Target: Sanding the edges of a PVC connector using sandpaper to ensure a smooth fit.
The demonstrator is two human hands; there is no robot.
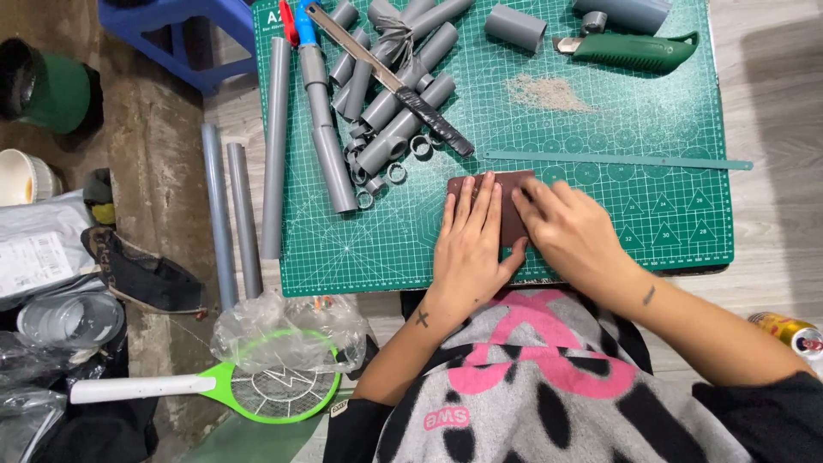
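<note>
1. grey-white plastic mailer bag [34,249] lying on the floor at the far left, well off the cutting mat, kinda crumpled
2. white rectangular shipping label [33,261] stuck on top of that bag, dark print on it, sits a bit tilted
3. drink can [793,333] at the right edge on the pale floor, lying on its side, gold body with a red and white end
4. no screens or signs anywhere

A sandpaper sheet [513,206] lies on the cutting mat's [669,223] near edge, under the left hand [467,249] and right hand [570,231]. Pipe pieces [386,94] lie far left, a ruler [617,160] just beyond, a utility knife [634,50] far right.
</note>
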